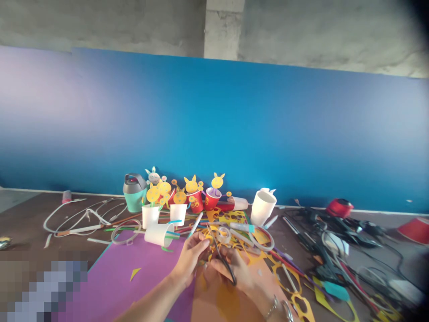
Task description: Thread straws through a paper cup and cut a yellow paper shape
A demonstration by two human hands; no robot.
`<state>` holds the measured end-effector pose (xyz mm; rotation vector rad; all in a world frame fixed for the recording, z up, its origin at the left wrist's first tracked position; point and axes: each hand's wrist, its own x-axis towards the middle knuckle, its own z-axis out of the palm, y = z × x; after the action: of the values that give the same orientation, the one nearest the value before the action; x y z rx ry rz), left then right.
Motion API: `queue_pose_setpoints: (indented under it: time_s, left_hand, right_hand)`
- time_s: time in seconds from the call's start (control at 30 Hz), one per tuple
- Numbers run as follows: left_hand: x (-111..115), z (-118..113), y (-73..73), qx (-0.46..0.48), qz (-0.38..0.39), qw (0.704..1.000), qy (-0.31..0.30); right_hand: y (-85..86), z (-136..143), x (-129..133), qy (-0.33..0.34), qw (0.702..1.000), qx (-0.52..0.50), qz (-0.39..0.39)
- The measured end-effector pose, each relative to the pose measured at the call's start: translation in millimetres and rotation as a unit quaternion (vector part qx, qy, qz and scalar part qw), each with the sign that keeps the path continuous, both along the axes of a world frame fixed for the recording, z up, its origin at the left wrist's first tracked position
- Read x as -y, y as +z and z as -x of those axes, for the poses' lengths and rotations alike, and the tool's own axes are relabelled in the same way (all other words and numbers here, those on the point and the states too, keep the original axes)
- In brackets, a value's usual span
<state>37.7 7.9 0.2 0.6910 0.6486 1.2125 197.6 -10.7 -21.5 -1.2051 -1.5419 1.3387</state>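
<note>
Near the middle of the table, my left hand [192,252] is closed, its thumb and fingers pinching a small yellow paper piece [210,243]. Just to its right, my right hand [234,268] is wrapped round dark-handled scissors [225,261], whose blades point up and away beside the yellow piece. Purple paper [147,277] lies under my left forearm, and orange paper [217,299] lies below my right hand. Yellow sheets with cut-out holes [301,306] spread beyond and to the right of my hands.
Behind stand red cups [195,202] and white cups [150,216] with yellow animal faces. One white cup [160,235] lies on its side. A larger white cup [263,208] stands right of centre. Black glue guns and cables [335,268] crowd the right; a white cable [50,223] curls left.
</note>
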Motion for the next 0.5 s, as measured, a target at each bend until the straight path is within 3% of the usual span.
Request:
queue_pose_setpoints:
  time_s: [0.5]
  left_hand:
    - [0.4, -3.1, 2.8, 0.001, 0.010, 1.000, 0.017]
  right_hand:
    - [7.5, 4.6, 4.1, 0.000, 1.000, -0.029, 0.008]
